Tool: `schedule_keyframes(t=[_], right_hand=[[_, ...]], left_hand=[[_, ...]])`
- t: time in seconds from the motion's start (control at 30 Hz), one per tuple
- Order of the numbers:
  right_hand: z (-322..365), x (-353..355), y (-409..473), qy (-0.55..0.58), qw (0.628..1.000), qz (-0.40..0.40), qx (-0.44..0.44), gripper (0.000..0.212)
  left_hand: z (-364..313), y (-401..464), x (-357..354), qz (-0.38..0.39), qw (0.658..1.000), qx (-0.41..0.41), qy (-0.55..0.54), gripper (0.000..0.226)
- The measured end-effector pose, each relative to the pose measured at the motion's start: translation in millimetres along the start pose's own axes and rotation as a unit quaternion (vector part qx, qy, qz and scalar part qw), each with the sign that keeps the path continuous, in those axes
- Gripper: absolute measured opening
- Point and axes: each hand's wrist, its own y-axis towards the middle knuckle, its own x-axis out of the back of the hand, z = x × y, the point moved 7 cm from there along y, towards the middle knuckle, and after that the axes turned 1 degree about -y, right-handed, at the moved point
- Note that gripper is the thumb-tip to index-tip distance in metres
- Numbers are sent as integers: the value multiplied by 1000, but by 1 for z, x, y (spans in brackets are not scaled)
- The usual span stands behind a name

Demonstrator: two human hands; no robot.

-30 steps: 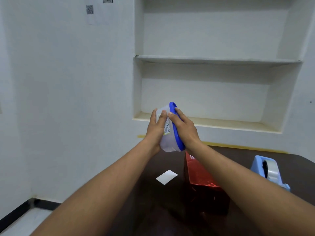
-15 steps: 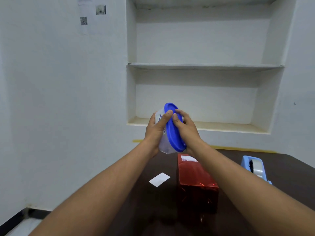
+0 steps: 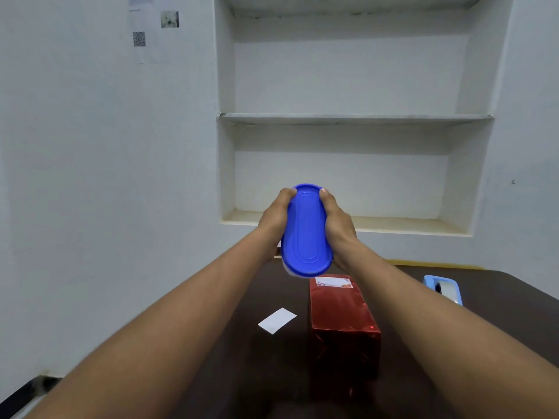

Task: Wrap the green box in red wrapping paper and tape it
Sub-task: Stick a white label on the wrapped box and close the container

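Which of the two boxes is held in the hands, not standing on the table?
The blue-lidded plastic box, held up between both hands; the red-wrapped box stands on the table.

White walls (image 3: 90, 176) surround a recessed niche (image 3: 348, 182) with one shelf (image 3: 354, 118); a dark desk (image 3: 272, 373) stands below; papers (image 3: 140, 28) hang upper left

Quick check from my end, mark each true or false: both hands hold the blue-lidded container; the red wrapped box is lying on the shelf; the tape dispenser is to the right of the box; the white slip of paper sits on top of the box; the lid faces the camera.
1. Both hands hold the container: true. The left hand and right hand grip the blue-lidded container.
2. The red wrapped box lies on the shelf: false, it rests on the dark table.
3. The tape dispenser is right of the box: true.
4. The white slip sits on the box: false, it lies on the table to its left.
5. The lid faces the camera: true.
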Motion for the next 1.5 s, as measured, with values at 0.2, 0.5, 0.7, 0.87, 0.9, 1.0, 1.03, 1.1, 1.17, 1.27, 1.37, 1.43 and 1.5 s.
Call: schedule_keyframes(t=[0.2, 0.5, 0.7, 0.87, 0.9, 1.0, 1.03, 1.1, 1.17, 1.27, 1.37, 1.43, 1.5], right_hand=[[5, -2, -1, 13, 999, 28, 11, 68], [5, 8, -11, -109, 992, -56, 18, 77], [11, 10, -9, -107, 991, -74, 38, 71], [-5, -7, -13, -96, 995, -20, 14, 85], [-6, -9, -14, -119, 992, -15, 31, 74], [-7, -7, -18, -138, 987, -49, 67, 62], [-8, -7, -19, -133, 986, -61, 73, 63], [-13, -9, -18, -131, 985, -76, 81, 63], [-20, -14, -17, -127, 987, -76, 67, 63], [-35, -29, -11, -128, 990, -52, 24, 62], [-63, -54, 5, -134, 988, 8, -81, 58], [-83, -66, 25, -137, 980, 32, -142, 51], [-96, -74, 44, -165, 970, 45, -172, 40]], left_hand=[[-18, 5, 3, -122, 986, -24, 109, 86], [-9, 8, 9, -148, 986, -5, 72, 81], [5, -10, 11, -210, 962, -58, 166, 75], [-1, -17, 24, -252, 942, -106, 196, 73], [0, -17, 27, -255, 941, -104, 197, 73], [4, -17, 28, -242, 946, -92, 195, 71], [7, -16, 28, -235, 950, -79, 192, 69], [17, -13, 31, -221, 955, -47, 192, 66], [25, -12, 35, -217, 956, -51, 192, 61], [33, -13, 50, -238, 945, -82, 210, 56], [52, 8, 75, -249, 947, 2, 201, 52], [71, 25, 88, -228, 957, 117, 136, 45], [87, 31, 94, -188, 954, 219, 77, 32]])
